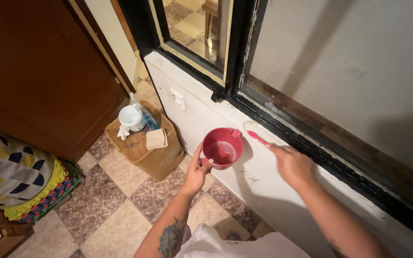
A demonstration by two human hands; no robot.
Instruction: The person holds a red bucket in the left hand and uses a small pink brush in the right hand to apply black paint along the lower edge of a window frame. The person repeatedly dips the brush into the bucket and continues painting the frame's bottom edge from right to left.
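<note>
**Pink brush at the window sill, red cup held just to its left**

The left hand (198,173) is closed around the handle side of a red plastic cup (222,147), thumb over the rim edge, holding it upright above the tiled floor (115,215) and close against the white wall (201,112) under the window. A shallow residue shows in the cup's bottom.

The right hand (292,165) is closed on a pink brush (256,137), which looks like a toothbrush; only its front end projects from the fingers. Its long axis runs up and to the left, tip resting at or just short of the white sill edge below the black window frame (283,122); contact cannot be confirmed. The brush tip lies just to the right of the cup rim, so the cup is the nearer vessel to the right hand.

Further left, a cardboard box (151,153) stands on the floor, bearing a white cup (131,117), a spray bottle (145,114) and a folded cloth (157,139). Folded patterned fabric (13,174) lies at far left.
</note>
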